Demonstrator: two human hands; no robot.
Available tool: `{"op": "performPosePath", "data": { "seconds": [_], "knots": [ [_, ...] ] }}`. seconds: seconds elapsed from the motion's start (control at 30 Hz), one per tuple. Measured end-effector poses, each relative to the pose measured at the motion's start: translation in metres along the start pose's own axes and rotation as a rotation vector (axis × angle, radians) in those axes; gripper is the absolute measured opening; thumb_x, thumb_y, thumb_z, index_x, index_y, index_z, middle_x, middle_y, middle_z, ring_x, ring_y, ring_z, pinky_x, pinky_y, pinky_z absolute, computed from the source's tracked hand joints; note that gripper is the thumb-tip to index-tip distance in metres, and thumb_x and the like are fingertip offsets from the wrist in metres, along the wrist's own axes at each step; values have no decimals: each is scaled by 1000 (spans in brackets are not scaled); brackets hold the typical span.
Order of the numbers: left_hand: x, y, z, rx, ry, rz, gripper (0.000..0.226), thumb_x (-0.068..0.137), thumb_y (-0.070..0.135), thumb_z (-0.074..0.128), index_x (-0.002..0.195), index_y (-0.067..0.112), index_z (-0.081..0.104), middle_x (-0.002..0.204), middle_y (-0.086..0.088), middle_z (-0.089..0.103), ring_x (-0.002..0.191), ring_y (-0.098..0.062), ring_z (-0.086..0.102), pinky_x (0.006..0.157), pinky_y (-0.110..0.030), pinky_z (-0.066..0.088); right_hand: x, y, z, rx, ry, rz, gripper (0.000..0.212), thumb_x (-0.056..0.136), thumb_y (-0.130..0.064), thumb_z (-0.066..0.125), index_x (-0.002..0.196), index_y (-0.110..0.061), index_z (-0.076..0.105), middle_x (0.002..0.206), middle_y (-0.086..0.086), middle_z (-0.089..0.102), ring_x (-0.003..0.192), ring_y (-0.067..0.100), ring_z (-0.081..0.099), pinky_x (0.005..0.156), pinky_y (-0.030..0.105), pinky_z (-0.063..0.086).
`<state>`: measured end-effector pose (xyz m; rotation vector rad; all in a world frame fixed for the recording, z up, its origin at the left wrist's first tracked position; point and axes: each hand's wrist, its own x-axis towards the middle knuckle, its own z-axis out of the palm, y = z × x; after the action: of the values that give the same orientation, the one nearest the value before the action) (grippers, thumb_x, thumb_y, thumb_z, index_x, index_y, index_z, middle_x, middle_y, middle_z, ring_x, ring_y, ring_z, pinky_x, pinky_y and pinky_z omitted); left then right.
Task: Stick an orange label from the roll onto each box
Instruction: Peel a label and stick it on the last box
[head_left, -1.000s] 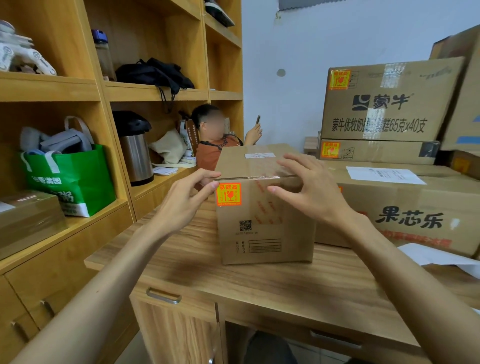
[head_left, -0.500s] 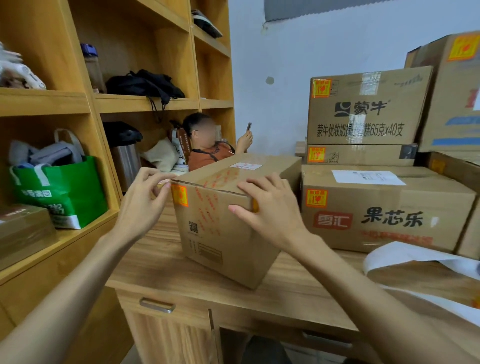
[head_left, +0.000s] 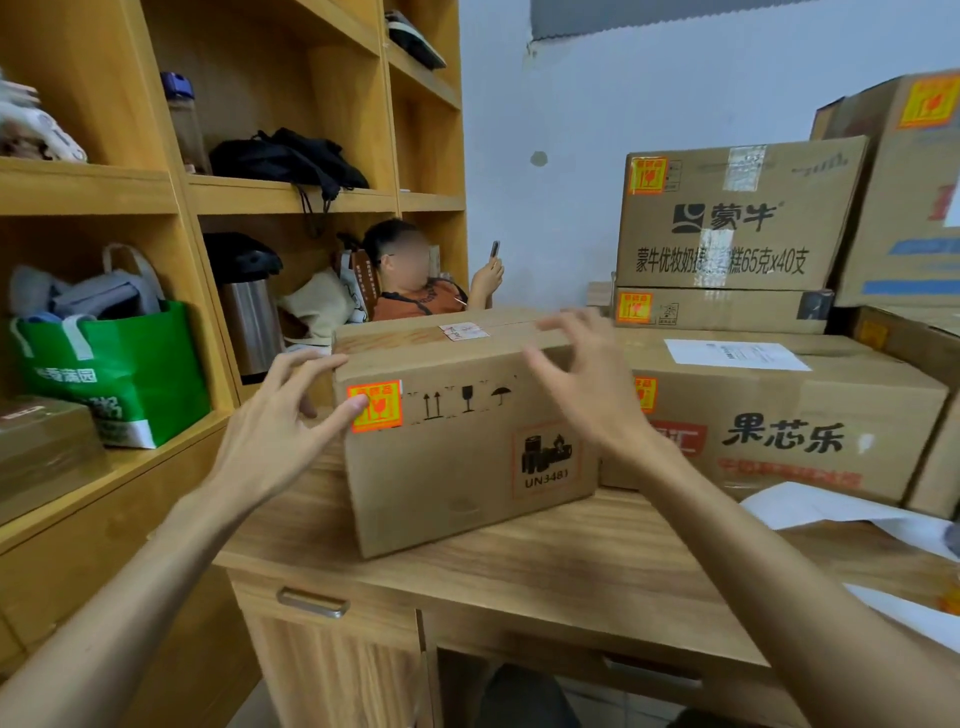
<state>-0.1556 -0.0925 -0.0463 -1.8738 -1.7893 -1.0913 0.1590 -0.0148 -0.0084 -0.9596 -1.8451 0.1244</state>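
A brown cardboard box (head_left: 457, 457) stands on the wooden desk (head_left: 545, 577), long side facing me, with an orange label (head_left: 382, 408) at its top left corner. My left hand (head_left: 280, 421) is at the box's left edge, thumb resting on that label, fingers spread. My right hand (head_left: 587, 384) hovers open just in front of the box's upper right part, blurred, holding nothing. Other boxes (head_left: 779, 415) to the right carry orange labels (head_left: 647, 175). The label roll is not visible.
Stacked cartons (head_left: 737, 218) fill the back right of the desk. White backing strips (head_left: 831, 512) lie at the right. A wooden shelf unit (head_left: 130, 192) with a green bag (head_left: 119, 374) and a thermos (head_left: 249, 312) stands left. A person (head_left: 415, 280) sits behind, holding a phone.
The box was turned on the desk so a long side now faces me. My right hand has come off the box top and opened; my left hand stayed at the left corner.
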Motion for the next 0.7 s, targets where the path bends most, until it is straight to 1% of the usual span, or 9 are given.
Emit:
{"op": "performPosePath", "data": {
  "seconds": [0.1, 0.23, 0.3, 0.37, 0.43, 0.53, 0.57, 0.63, 0.7],
  "knots": [
    [-2, -15, -4, -159, -59, -103, 74, 84, 80, 39, 147, 42, 43, 134, 9, 51, 95, -4, 60, 84, -42, 53, 4, 38, -13, -166, 87, 161, 50, 89, -49, 65, 122, -12, 58, 125, 6, 53, 117, 21, 49, 93, 33, 43],
    [-9, -27, -2, -417, -139, -262, 79, 78, 81, 52, 149, 54, 32, 139, 13, 55, 124, -11, 55, 107, -45, 45, -13, 56, -14, -66, -19, 262, 73, 82, -65, 65, 131, -12, 54, 121, 2, 59, 106, 17, 55, 91, 39, 50],
    [-13, -30, 6, -467, -199, -296, 84, 74, 79, 63, 149, 54, 33, 140, 19, 55, 128, -7, 52, 111, -44, 40, -22, 60, -10, 2, -130, 306, 80, 79, -68, 66, 137, -15, 53, 123, -1, 61, 104, 16, 58, 90, 38, 51],
    [-17, -30, 13, -516, -262, -307, 90, 69, 74, 72, 148, 52, 35, 136, 26, 57, 126, -1, 52, 111, -45, 40, -30, 64, -4, 123, -268, 349, 80, 78, -66, 69, 141, -20, 50, 128, -6, 60, 107, 13, 60, 91, 34, 51],
    [-17, -30, 18, -566, -272, -318, 89, 70, 65, 80, 147, 50, 37, 135, 24, 60, 129, -4, 53, 112, -46, 41, -35, 68, 2, 254, -362, 367, 75, 80, -55, 74, 143, -23, 49, 129, -9, 62, 115, 10, 60, 95, 31, 52],
    [-14, -22, 17, -603, -260, -297, 81, 79, 42, 82, 148, 44, 39, 136, 20, 60, 130, -5, 53, 109, -40, 44, -35, 71, 9, 302, -332, 334, 64, 84, -42, 76, 139, -21, 51, 123, -10, 65, 116, 10, 61, 88, 23, 53],
    [-12, -18, 15, -608, -252, -288, 80, 79, 38, 80, 148, 42, 39, 135, 20, 60, 127, -1, 53, 103, -33, 46, -33, 72, 9, 300, -308, 325, 61, 83, -43, 76, 136, -21, 54, 121, -10, 66, 114, 10, 62, 88, 24, 55],
    [-8, -11, 9, -612, -224, -277, 76, 81, 33, 77, 148, 37, 41, 128, 25, 59, 116, 11, 55, 90, -18, 45, -29, 69, 8, 290, -283, 314, 59, 81, -50, 75, 131, -24, 58, 117, -11, 69, 109, 9, 65, 91, 36, 56],
    [-1, -6, 0, -611, -191, -268, 69, 85, 27, 76, 145, 37, 44, 117, 31, 60, 104, 23, 55, 81, -14, 43, -24, 65, 2, 276, -267, 296, 59, 78, -58, 73, 127, -27, 61, 112, -12, 71, 101, 7, 68, 89, 42, 58]
  ]
}}
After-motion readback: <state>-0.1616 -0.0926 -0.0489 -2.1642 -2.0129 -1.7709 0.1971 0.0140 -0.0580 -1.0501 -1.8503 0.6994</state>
